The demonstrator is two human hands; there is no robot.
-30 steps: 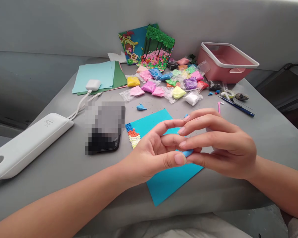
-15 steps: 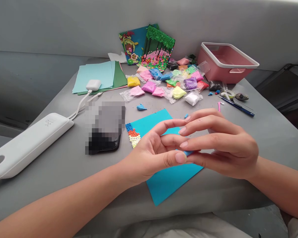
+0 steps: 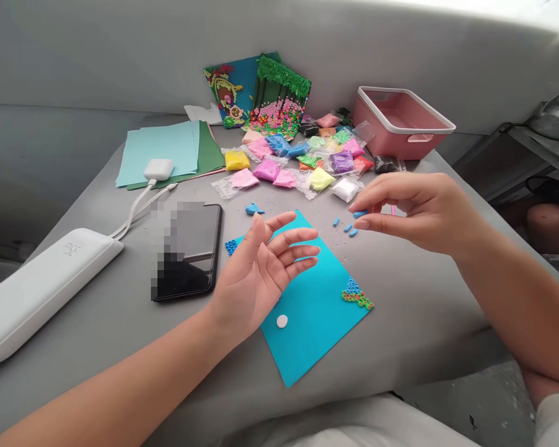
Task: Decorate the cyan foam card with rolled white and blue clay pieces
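Note:
My right hand (image 3: 412, 208) pinches a small blue piece of modelling clay (image 3: 360, 214) between thumb and fingertips, just above the table. Close under it lie several short blue clay pieces (image 3: 348, 228). Palm up and fingers spread, my left hand (image 3: 270, 267) is over the left side of a turquoise card (image 3: 317, 335) and holds nothing. The card carries a white clay disc (image 3: 282, 321), a patch of blue, green and red clay rings (image 3: 358, 297) at its right corner, and blue rings (image 3: 231, 247) at its left corner, partly hidden by my left hand.
A torn blue clay lump (image 3: 253, 210) lies behind the card. Several clay packets (image 3: 267, 168) spread before two decorated pictures (image 3: 279, 93) and a pink basket (image 3: 403, 146). On the left are a phone (image 3: 190, 273), a white power bank (image 3: 51, 292), an earbud case (image 3: 159, 169) and paper sheets (image 3: 153, 143).
My hands have parted. The right hand moved right and away from me with the blue clay; the left moved left and opened, uncovering the white disc and the right-corner rings.

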